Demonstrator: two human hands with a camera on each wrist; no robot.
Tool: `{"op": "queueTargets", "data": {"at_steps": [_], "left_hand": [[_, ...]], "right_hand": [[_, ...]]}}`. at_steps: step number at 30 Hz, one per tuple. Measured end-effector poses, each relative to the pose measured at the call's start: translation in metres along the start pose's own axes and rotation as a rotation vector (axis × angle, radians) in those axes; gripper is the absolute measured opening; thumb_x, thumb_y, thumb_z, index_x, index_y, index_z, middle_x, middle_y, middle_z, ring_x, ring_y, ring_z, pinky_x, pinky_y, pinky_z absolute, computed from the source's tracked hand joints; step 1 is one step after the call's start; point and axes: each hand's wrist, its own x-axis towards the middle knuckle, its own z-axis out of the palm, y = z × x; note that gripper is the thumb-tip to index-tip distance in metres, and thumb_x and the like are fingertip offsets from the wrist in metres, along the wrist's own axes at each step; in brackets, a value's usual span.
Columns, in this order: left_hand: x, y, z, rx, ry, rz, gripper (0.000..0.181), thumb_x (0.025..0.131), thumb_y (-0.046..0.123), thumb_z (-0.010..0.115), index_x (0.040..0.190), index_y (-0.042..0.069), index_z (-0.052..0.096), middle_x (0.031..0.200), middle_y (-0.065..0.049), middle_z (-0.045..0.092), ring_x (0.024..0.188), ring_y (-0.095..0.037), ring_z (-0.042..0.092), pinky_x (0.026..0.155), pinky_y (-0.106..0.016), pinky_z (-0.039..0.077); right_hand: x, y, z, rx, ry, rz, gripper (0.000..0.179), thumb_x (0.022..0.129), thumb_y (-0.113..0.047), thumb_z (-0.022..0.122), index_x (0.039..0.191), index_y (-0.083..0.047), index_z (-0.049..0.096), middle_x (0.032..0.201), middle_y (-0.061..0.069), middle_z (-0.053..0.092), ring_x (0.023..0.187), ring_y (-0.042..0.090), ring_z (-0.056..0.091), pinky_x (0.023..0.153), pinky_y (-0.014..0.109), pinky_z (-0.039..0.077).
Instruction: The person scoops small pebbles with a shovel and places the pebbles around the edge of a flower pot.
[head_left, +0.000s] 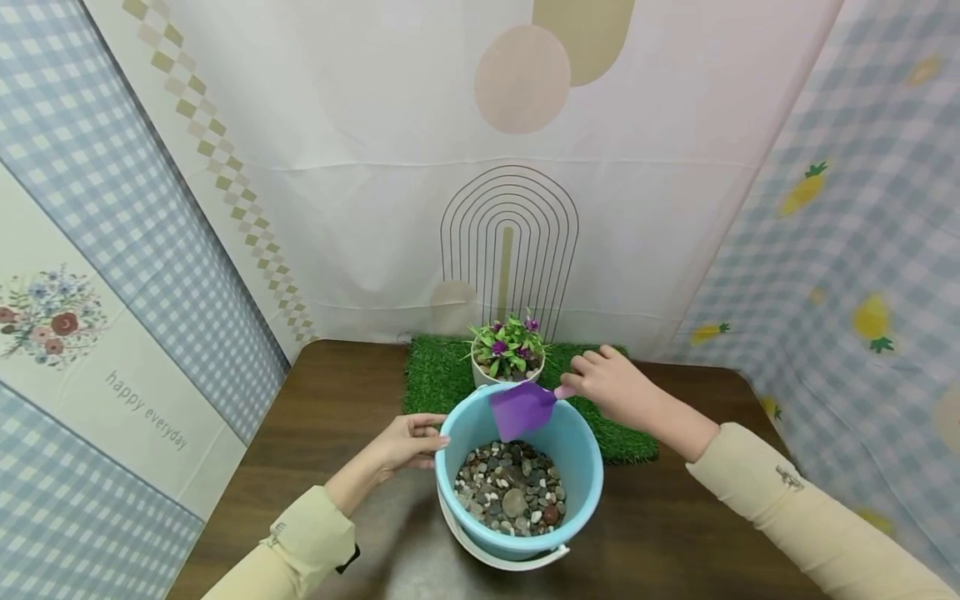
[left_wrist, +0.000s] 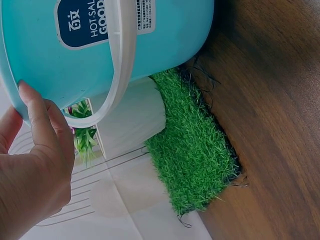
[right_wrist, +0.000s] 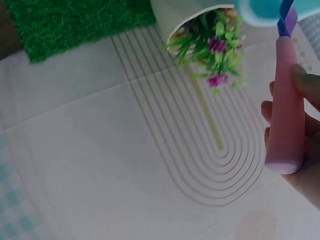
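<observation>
A light blue bucket (head_left: 577,450) stands on the table with pebbles (head_left: 510,492) of mixed colours covering its bottom. My left hand (head_left: 408,442) pinches the bucket's left rim between thumb and fingers, as the left wrist view (left_wrist: 42,135) also shows. In my right hand (head_left: 611,387) is a small shovel with a purple blade (head_left: 522,410) and a pink handle (right_wrist: 286,110); the fingers wrap round the handle. The blade hangs over the far part of the bucket's opening, above the pebbles. No stones are visible on the blade. The bucket's white handle (left_wrist: 120,65) hangs down its near side.
Behind the bucket, a white pot (left_wrist: 132,117) of green leaves and purple flowers (head_left: 510,346) stands on a green artificial grass mat (head_left: 438,362). The brown wooden table (head_left: 322,400) backs onto a patterned cloth (head_left: 360,242). Checked cloth hangs on both sides.
</observation>
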Motion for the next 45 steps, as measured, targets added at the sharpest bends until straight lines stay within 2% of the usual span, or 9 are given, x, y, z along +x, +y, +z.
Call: {"op": "queueTargets", "data": {"at_steps": [10,13,18,21,25,29,33,38,45], "left_hand": [[-0.001,0.002,-0.001,0.018,0.011,-0.003,0.054,0.090,0.010,0.063,0.136,-0.007,0.042,0.091,-0.004,0.063,0.073,-0.009,0.066,0.071,-0.028,0.062],[-0.001,0.001,-0.002,0.019,0.011,-0.010,0.053,0.090,0.010,0.063,0.136,-0.006,0.042,0.091,-0.004,0.062,0.073,-0.009,0.065,0.072,-0.028,0.062],[-0.002,-0.001,-0.001,0.016,0.014,-0.013,0.054,0.089,0.010,0.064,0.136,-0.006,0.043,0.091,-0.004,0.062,0.073,-0.008,0.065,0.071,-0.027,0.062],[-0.003,-0.002,0.000,0.013,0.022,-0.007,0.053,0.089,0.010,0.064,0.136,-0.007,0.043,0.091,-0.004,0.062,0.073,-0.009,0.066,0.072,-0.027,0.062],[-0.001,-0.004,0.003,0.010,0.021,-0.002,0.054,0.089,0.011,0.064,0.135,-0.007,0.043,0.091,-0.003,0.063,0.072,-0.008,0.066,0.073,-0.028,0.062],[0.001,-0.004,0.005,0.015,0.040,-0.004,0.053,0.089,0.011,0.065,0.134,-0.007,0.045,0.088,-0.002,0.062,0.070,-0.008,0.065,0.071,-0.027,0.062],[0.001,-0.004,0.003,0.009,0.052,-0.006,0.051,0.089,0.010,0.064,0.134,-0.007,0.046,0.086,-0.001,0.062,0.069,-0.007,0.065,0.070,-0.026,0.062],[0.001,-0.003,0.003,0.004,0.030,-0.006,0.053,0.089,0.010,0.065,0.135,-0.007,0.045,0.086,-0.001,0.062,0.070,-0.007,0.065,0.071,-0.027,0.062],[0.001,-0.002,0.001,0.016,0.034,-0.003,0.053,0.089,0.010,0.064,0.135,-0.007,0.044,0.088,-0.002,0.062,0.073,-0.009,0.066,0.073,-0.029,0.062]], "right_hand": [[0.006,-0.041,0.010,-0.123,-0.140,-0.065,0.020,0.085,-0.033,0.065,0.075,-0.016,0.067,0.071,-0.002,0.057,0.062,0.013,0.050,0.053,0.021,0.023],[0.008,-0.052,0.017,-0.193,-0.163,-0.063,0.021,0.081,-0.029,0.071,0.065,-0.017,0.063,0.065,-0.002,0.052,0.056,0.011,0.041,0.052,0.021,0.020],[0.012,-0.063,0.038,-0.283,-0.122,-0.109,0.040,0.076,-0.020,0.075,0.050,-0.018,0.044,0.056,-0.004,0.043,0.055,0.011,0.018,0.051,0.021,0.019],[0.017,-0.065,0.051,-0.192,-0.157,-0.143,0.030,0.082,-0.025,0.071,0.056,-0.021,0.055,0.060,-0.004,0.046,0.055,0.011,0.023,0.052,0.021,0.018],[0.017,-0.066,0.067,-0.023,-0.218,-0.145,0.019,0.089,-0.035,0.058,0.078,-0.026,0.070,0.068,-0.006,0.051,0.057,0.009,0.028,0.057,0.021,0.012],[0.013,-0.067,0.077,0.019,-0.188,-0.147,0.020,0.090,-0.036,0.055,0.079,-0.027,0.069,0.068,-0.007,0.050,0.058,0.010,0.025,0.058,0.021,0.010],[0.012,-0.065,0.080,0.095,-0.170,-0.150,0.017,0.088,-0.034,0.060,0.076,-0.026,0.068,0.066,-0.007,0.051,0.057,0.009,0.029,0.056,0.020,0.012],[0.010,-0.060,0.077,0.345,-0.171,-0.150,0.018,0.088,-0.036,0.061,0.090,-0.025,0.075,0.068,-0.009,0.057,0.056,0.005,0.038,0.056,0.014,0.015],[0.005,-0.043,0.062,0.537,-0.152,-0.172,0.012,0.087,-0.021,0.067,0.096,-0.019,0.074,0.076,-0.005,0.061,0.065,0.005,0.049,0.057,0.012,0.034]]}}
